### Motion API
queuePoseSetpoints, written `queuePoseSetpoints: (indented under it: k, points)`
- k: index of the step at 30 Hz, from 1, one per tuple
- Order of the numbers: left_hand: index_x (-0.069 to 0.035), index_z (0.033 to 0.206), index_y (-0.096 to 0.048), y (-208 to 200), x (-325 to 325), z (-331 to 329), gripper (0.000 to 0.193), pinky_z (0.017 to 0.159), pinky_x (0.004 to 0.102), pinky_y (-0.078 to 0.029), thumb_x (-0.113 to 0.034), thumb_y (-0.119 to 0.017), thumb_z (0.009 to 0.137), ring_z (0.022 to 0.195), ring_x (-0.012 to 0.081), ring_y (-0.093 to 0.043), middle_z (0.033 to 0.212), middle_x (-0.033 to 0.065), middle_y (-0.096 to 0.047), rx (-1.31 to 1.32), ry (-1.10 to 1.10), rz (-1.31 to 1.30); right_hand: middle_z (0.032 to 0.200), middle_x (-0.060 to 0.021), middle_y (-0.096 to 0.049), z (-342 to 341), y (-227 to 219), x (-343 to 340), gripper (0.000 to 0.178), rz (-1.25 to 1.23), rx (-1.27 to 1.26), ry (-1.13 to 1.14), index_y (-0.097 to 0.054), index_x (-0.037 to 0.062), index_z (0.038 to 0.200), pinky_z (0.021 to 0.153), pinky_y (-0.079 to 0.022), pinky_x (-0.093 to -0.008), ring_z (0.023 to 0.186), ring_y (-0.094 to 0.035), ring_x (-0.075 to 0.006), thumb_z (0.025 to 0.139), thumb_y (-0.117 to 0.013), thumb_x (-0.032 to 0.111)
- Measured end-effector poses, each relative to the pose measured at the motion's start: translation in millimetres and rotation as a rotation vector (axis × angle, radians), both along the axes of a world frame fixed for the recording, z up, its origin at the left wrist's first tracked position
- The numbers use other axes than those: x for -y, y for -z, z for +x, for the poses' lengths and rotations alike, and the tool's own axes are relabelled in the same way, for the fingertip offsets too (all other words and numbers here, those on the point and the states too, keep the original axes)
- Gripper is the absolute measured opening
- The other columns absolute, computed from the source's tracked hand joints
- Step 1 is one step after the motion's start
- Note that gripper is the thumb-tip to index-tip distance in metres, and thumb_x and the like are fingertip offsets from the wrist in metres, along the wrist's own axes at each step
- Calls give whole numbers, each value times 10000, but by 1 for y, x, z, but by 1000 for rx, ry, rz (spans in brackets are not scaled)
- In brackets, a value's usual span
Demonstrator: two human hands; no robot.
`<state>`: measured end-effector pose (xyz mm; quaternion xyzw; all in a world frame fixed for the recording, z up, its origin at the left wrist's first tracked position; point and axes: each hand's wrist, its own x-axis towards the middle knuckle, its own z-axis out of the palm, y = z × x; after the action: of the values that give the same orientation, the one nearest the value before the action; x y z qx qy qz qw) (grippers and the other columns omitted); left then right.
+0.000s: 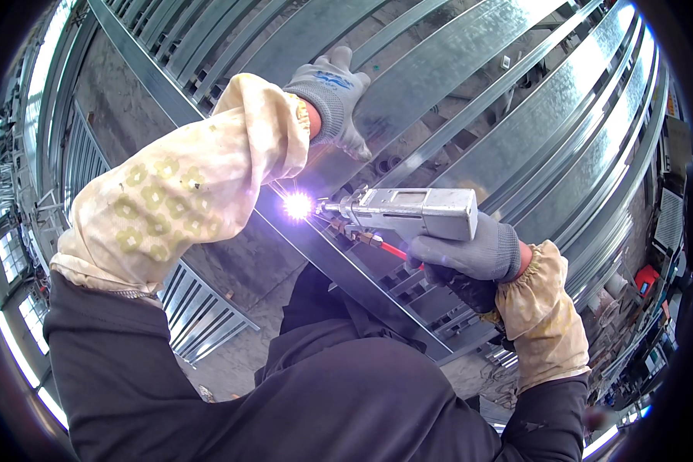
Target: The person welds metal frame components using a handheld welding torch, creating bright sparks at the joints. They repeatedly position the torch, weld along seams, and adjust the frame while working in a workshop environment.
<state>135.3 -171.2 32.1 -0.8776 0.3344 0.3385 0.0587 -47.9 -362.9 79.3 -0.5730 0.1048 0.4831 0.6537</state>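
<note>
A boxy silver welding gun (420,212) sits in my right hand (477,252), its grey-gloved fingers wrapped round the grip. The nozzle points left, and a bright violet-white glare with sparks (297,205) burns at its tip, hiding the exact spot beneath. That glare lies over the long galvanized edge bar (354,271), close to where a wide slat joins it. Beyond the glare, my left hand (333,88), also gloved in grey, rests on the wide metal slat (408,100) with thumb and fingers apart. A red hose (393,250) runs beneath the gun.
Several more long metal slats (547,146) run off to the far right, with gaps between them. A smaller slatted metal panel (204,312) is on the concrete floor at my left. A red object (646,279) stands among clutter at the right rim.
</note>
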Motion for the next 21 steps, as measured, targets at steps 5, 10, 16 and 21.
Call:
queuePoseSetpoints:
  k: [5,10,16,21]
  points:
    - [-43,1239,-620,0,-4,0,908,1046,470,-471,-523,-914,526,1266,413,-501,1330,227,-432,7,-12,1,891,-9,-666,0,-3,0,447,19,8,-5,-616,20,1280,635,-505,-244,737,-592,-55,935,-724,283]
    - [-40,1250,-617,2,0,1,926,1051,465,-468,-535,-913,525,1278,415,-497,1342,231,-430,4,2,2,883,-8,-664,-4,1,3,436,2,-30,-20,-622,21,1266,638,-507,-247,732,-594,-53,938,-721,291]
    - [-37,1276,-607,1,-2,0,964,1056,467,-465,-544,-918,517,1287,424,-492,1380,249,-423,6,-4,-5,904,-12,-673,-9,4,4,458,36,37,9,-618,28,1282,649,-519,-252,740,-605,-60,941,-722,316]
    - [-46,1295,-598,1,0,2,976,1062,469,-462,-551,-916,522,1292,430,-491,1394,253,-416,-4,10,22,942,-26,-686,-14,6,5,495,28,10,27,-596,33,1326,654,-524,-253,749,-615,-66,938,-725,312]
